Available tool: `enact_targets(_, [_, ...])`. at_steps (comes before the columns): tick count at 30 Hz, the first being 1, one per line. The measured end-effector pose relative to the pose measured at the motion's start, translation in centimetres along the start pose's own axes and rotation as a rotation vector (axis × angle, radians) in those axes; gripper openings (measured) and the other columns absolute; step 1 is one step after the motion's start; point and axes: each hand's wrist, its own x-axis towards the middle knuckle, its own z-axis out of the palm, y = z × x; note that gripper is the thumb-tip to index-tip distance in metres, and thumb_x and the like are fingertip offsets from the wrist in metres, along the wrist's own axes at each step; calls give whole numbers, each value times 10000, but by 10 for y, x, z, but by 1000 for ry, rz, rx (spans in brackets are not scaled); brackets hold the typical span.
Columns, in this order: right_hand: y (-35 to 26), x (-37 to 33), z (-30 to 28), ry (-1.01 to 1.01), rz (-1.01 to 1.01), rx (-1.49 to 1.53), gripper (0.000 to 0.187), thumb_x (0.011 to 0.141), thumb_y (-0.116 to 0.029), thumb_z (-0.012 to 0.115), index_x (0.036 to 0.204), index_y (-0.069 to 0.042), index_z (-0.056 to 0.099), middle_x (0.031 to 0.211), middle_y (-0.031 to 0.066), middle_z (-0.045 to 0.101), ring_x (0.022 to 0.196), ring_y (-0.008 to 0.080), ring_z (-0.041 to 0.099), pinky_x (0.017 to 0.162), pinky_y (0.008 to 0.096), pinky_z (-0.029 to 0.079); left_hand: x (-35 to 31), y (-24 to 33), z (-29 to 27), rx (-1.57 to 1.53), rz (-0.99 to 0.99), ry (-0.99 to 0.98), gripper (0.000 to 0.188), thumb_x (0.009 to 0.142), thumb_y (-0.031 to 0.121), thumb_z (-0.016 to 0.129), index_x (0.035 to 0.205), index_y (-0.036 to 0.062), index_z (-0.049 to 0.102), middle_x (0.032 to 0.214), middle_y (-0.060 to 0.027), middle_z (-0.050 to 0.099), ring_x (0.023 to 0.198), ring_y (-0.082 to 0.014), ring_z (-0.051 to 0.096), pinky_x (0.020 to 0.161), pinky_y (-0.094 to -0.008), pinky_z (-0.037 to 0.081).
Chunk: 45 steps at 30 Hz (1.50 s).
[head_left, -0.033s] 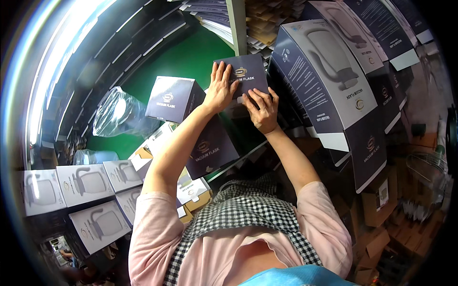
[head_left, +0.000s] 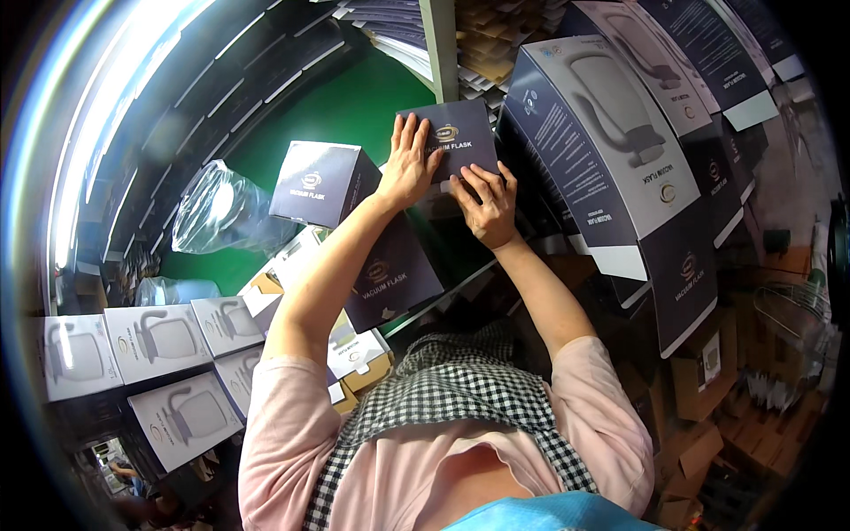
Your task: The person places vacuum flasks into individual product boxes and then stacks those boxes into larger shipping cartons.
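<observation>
A dark blue vacuum flask box (head_left: 462,124) stands at the far middle, its printed top facing up. My left hand (head_left: 410,166) lies on the left part of that top, fingers stretched out. At the box's near right edge is my right hand (head_left: 487,203), fingers bent a little and apart, the tips touching the edge. Below my left forearm sits another dark flask box (head_left: 394,283), partly covered by the arm. Left of that forearm stands a closed flask box (head_left: 310,186) with a bright top. Beside it lies a clear plastic bag (head_left: 217,212) with something inside.
Flattened flask cartons (head_left: 620,133) lean in a stack on the right. Several boxed flasks (head_left: 159,343) are piled at lower left. A green table surface (head_left: 354,97) runs under the work, and a pale post (head_left: 439,49) rises at the back. Brown cartons (head_left: 699,380) stand at lower right.
</observation>
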Motion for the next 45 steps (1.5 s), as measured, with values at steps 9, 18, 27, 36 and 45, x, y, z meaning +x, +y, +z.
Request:
enact_targets(9, [0,-1,7,112,29,82,191,780,-164,756,964,-112,757,1060,30,653,1027,222,618,1033,496,367,2,4,-1,30,-4,-34,614,985,309,528,1437,-72,363,1518,-311,269,1450,-472,148,1190,-480,189])
enact_targets(18, [-15,13,15,229,389,239,670,676,-228,881,1191,-30,503,1092,150,555,1027,343,534,926,448,414,-15,-14,-22,-83,-12,-107,630,966,318,575,1458,-11,359,1533,-276,281,1468,-432,154,1180,-469,228])
enact_targets(27, [-63,-59,-24,-459,922,1073,421,1027,-320,510,1300,-1,486,1251,159,557,1135,227,570,973,329,448,-170,-160,-161,-328,-1060,408,902,867,517,686,1482,-34,322,1513,-247,363,1423,-339,326,1159,-398,259])
enact_targets(36, [-102,-45,64,-589,1244,1446,686,1042,-518,324,1527,-37,255,1569,163,294,1453,254,268,1175,336,222,-182,-102,-111,-843,-1109,98,613,934,515,543,1371,86,510,1303,-115,567,1103,-227,576,824,-407,522])
enact_targets(45, [-125,-32,70,-693,1221,1357,791,986,-655,325,1527,-81,274,1494,158,400,1381,292,372,1132,357,297,-215,-40,-121,-963,-1038,163,660,998,465,502,1453,-7,424,1466,-133,466,1342,-219,426,1134,-321,275])
